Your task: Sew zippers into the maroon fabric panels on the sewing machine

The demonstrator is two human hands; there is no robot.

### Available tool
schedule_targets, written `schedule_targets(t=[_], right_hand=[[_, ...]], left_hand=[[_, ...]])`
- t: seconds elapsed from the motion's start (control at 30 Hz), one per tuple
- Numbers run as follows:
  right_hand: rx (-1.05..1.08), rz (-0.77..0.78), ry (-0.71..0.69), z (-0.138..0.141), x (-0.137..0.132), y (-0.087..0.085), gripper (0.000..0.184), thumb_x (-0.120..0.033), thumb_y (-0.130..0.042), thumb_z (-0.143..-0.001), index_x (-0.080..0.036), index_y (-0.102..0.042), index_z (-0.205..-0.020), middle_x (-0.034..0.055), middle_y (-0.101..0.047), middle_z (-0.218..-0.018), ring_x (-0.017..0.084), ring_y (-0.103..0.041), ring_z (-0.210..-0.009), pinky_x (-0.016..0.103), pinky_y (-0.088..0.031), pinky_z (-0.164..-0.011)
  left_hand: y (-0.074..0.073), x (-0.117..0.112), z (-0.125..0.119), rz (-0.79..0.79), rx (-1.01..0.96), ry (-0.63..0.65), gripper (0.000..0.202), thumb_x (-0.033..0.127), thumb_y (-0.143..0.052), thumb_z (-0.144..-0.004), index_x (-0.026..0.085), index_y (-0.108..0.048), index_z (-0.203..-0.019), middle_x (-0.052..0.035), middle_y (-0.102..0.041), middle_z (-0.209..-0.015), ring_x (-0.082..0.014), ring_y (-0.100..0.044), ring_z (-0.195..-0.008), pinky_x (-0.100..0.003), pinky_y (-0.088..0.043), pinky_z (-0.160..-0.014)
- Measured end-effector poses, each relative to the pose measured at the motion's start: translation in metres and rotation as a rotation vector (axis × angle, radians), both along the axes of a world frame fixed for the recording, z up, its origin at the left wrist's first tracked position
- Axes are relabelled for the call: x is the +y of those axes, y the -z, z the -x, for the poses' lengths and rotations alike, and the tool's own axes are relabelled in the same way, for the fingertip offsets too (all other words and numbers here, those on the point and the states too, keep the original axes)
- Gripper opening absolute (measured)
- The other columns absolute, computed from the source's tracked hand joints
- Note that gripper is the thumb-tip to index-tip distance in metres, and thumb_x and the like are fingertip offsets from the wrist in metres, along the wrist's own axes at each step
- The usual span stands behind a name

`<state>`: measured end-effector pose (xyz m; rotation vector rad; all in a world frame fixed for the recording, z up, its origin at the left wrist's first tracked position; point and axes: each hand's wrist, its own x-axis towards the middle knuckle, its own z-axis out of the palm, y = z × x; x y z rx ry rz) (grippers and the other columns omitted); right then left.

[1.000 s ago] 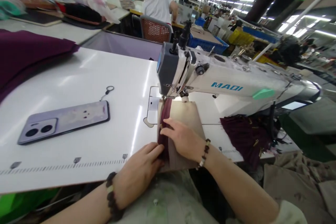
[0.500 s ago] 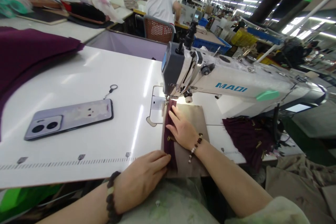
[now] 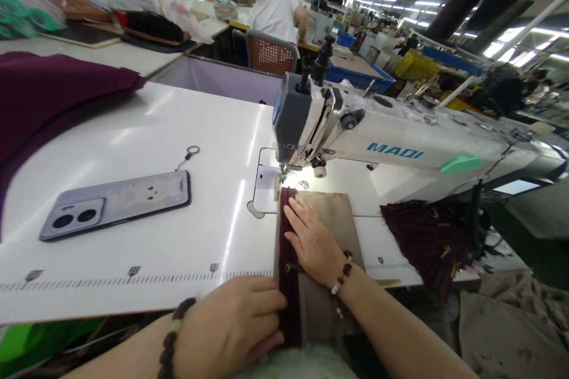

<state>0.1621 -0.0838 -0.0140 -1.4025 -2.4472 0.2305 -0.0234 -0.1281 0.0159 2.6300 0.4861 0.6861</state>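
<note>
A beige fabric piece [image 3: 335,213] with a dark maroon zipper strip [image 3: 288,249] along its left edge lies on the sewing table, its far end just short of the needle of the white sewing machine [image 3: 391,142]. My right hand [image 3: 315,243] lies flat on the fabric, fingers stretched forward, pressing it beside the strip. At the table's front edge my left hand [image 3: 235,325] rests with curled fingers against the near end of the maroon strip, pinching its edge. Both wrists wear bead bracelets.
A lilac phone [image 3: 115,204] with a key ring lies to the left on the white table [image 3: 155,130]. Maroon cloth [image 3: 44,89] is piled far left; more maroon pieces [image 3: 427,237] hang under the machine arm at right. A person sits at a station behind.
The fabric and both hands have slid back toward me, so its far end has come out from under the presser foot. My right hand has drawn back from beside the foot with it.
</note>
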Motion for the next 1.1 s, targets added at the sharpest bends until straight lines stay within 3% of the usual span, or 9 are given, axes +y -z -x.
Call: schedule_targets(t=[0.13,0.23,0.33,0.57,1.1], right_hand=[[0.029,-0.024,-0.004,0.000,0.000,0.002,0.043,-0.016,-0.035,-0.087,-0.005,-0.042,-0.129,0.0165,-0.036,-0.137,0.026,-0.025,-0.131,0.050,-0.029,-0.105],[0.049,-0.007,-0.005,-0.001,0.000,0.002,0.044,-0.019,-0.036,-0.088,-0.007,-0.041,-0.130,0.0162,-0.037,-0.137,0.025,-0.026,-0.131,0.050,-0.029,-0.105],[0.036,0.016,-0.002,-0.001,0.000,0.000,0.046,-0.019,-0.037,-0.087,-0.007,-0.039,-0.132,0.0151,-0.035,-0.138,0.026,-0.026,-0.131,0.050,-0.029,-0.106],[0.001,0.025,0.002,0.000,-0.001,0.000,0.047,-0.017,-0.036,-0.087,-0.006,-0.039,-0.132,0.0143,-0.034,-0.139,0.028,-0.025,-0.131,0.051,-0.028,-0.106],[0.004,0.067,-0.075,-0.012,0.034,-0.003,0.048,-0.022,-0.040,-0.087,-0.009,-0.037,-0.133,0.0146,-0.033,-0.140,0.026,-0.023,-0.132,0.050,-0.025,-0.107]], left_hand=[[-0.011,0.042,-0.002,-0.031,0.033,-0.141,0.024,0.018,-0.039,-0.092,0.013,-0.060,-0.082,-0.0071,-0.062,-0.095,-0.0153,-0.056,-0.085,-0.027,-0.050,-0.077],[-0.004,0.077,-0.006,-0.185,0.156,-0.223,0.019,0.017,-0.044,-0.089,0.009,-0.060,-0.096,-0.0114,-0.061,-0.102,-0.0206,-0.056,-0.094,-0.035,-0.049,-0.085],[0.009,0.099,-0.009,-0.257,0.269,-0.221,0.021,0.017,-0.048,-0.087,0.007,-0.060,-0.101,-0.0127,-0.060,-0.109,-0.0222,-0.055,-0.099,-0.037,-0.047,-0.089],[0.024,0.103,-0.008,-0.295,0.312,-0.232,0.026,0.021,-0.044,-0.090,0.006,-0.059,-0.105,-0.0127,-0.059,-0.113,-0.0222,-0.054,-0.103,-0.037,-0.043,-0.094],[0.021,0.121,-0.011,-0.287,0.403,-0.284,0.038,0.030,-0.050,-0.088,0.005,-0.051,-0.116,-0.0143,-0.053,-0.117,-0.0255,-0.046,-0.112,-0.037,-0.037,-0.097]])
